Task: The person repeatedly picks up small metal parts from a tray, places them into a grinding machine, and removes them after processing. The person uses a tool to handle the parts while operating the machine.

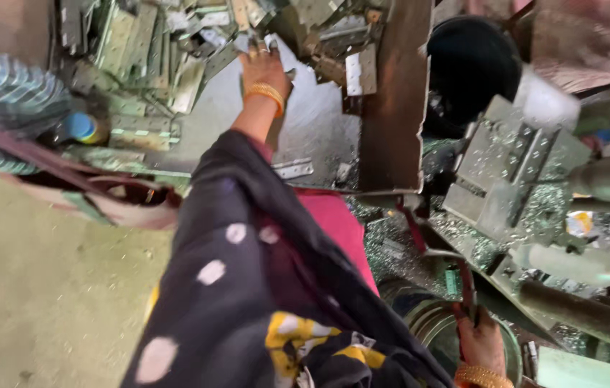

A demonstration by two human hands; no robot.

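Red-handled lever (pixel 463 287) gripped near the round metal bowl (pixel 434 323).
The right hand (pixel 481 345), gold bangles at the wrist, closes its fingers (pixel 471 314) around the thin lever; farther off, the left hand (pixel 263 68) reaches with spread fingers (pixel 254 47) onto the dull grey counter (pixel 312 122), touching a heap of flat, perforated metal hinge plates (pixel 147 57).

A small metalworking workshop: a heap of flat metal hinge plates (pixel 147 50) at eleven o'clock, glittering metal shavings (pixel 398 251) at centre, and a steel press jig (pixel 513 165) at three o'clock.
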